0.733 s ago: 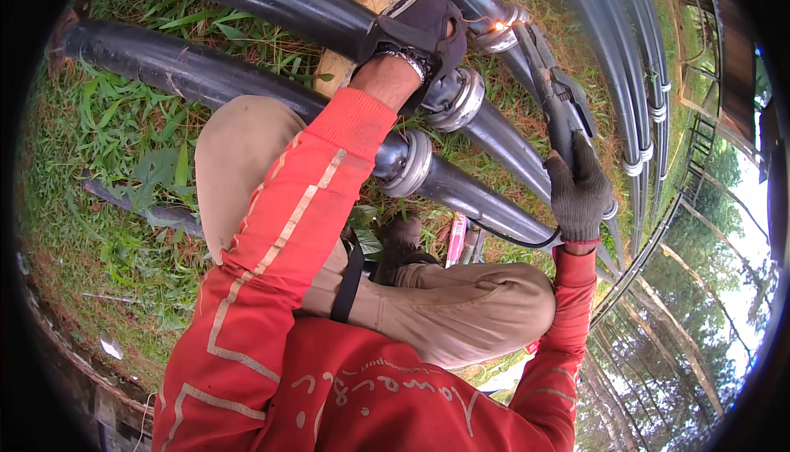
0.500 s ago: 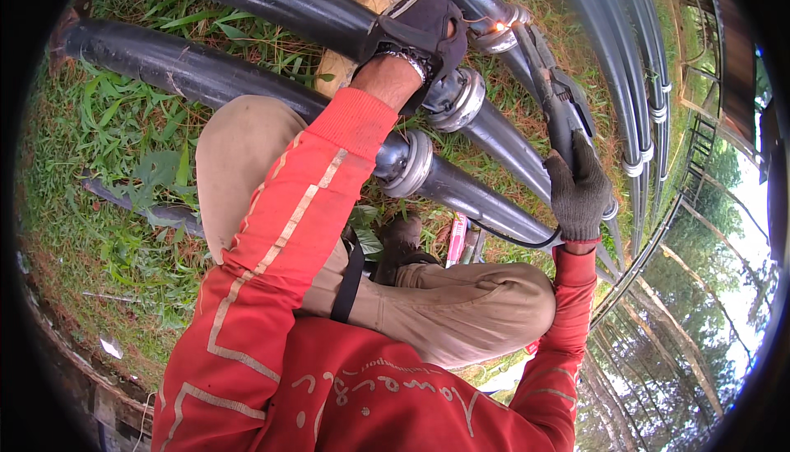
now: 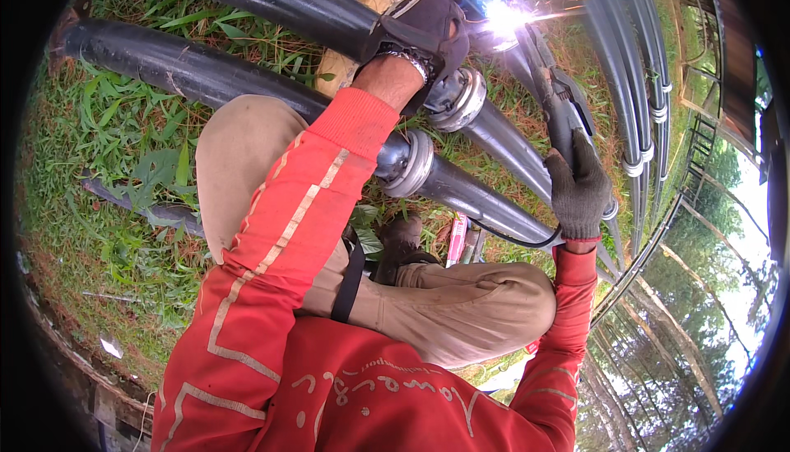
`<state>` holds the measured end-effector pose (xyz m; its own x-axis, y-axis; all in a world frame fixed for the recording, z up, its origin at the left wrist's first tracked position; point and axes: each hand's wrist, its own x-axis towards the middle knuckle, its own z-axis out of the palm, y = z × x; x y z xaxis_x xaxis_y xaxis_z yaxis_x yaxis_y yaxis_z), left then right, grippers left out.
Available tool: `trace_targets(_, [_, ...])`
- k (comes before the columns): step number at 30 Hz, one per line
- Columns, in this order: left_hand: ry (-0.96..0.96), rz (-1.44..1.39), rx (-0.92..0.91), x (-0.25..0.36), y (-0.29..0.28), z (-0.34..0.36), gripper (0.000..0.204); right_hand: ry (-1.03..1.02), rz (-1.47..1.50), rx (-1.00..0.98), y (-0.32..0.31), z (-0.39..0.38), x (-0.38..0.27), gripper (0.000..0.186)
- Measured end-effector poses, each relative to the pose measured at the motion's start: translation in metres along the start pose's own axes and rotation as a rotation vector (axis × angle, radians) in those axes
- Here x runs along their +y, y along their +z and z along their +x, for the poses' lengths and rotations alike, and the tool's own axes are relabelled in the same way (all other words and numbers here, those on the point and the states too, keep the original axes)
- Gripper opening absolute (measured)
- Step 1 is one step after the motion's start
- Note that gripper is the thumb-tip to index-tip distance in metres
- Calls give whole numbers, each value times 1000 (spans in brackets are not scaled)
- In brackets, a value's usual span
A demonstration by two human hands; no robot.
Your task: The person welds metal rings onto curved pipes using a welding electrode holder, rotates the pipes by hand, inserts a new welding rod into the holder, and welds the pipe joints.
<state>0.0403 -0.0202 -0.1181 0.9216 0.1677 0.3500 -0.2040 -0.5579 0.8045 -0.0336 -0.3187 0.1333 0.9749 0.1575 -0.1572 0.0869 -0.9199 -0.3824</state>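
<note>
My right hand [image 3: 580, 193], in a dark grey knit glove, is closed round a welding electrode holder [image 3: 561, 114] with a black cable. Its far end points at a joint on a black pipe, where a blinding white-blue welding arc [image 3: 506, 20] throws sparks and hides the joint. My left hand [image 3: 421, 40] wears a black glove, with a bracelet at the wrist. It lies over a neighbouring black pipe [image 3: 321, 20], left of the arc. Its fingers are mostly hidden. Just below it is a silvery ring joint [image 3: 459, 100] on that pipe.
A nearer black pipe [image 3: 189, 65] has its own pale ring joint [image 3: 411, 164] in front of my legs. More long pipes [image 3: 617, 57] run along the right. A log [image 3: 336, 69] lies under the pipes on the grass [image 3: 123, 139]. A pink pack [image 3: 457, 239] rests beside my boot.
The small orange glow at the pipe joint has flared into a bright arc with sparks and bluish smoke. Both hands have stayed in nearly the same place.
</note>
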Motion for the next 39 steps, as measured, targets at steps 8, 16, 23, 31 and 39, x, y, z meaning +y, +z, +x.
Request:
trace_targets(8, [-229,116,-164,72,-38,13,21,14,4,23,-6,-7,9,54])
trace_targets(16, [-187,247,-137,87,-42,19,24,-2,217,108,4,-9,18,53])
trace_targets(23, [-486,-68,-329,99,-69,31,31,-11,60,40,-4,-8,22,53])
trace_targets(31, [-470,-104,-254,96,-62,26,31,17,13,51,-2,-8,23,54])
trace_targets(39, [-387,20,-252,95,-56,22,29,54,15,20,-7,-7,4,55])
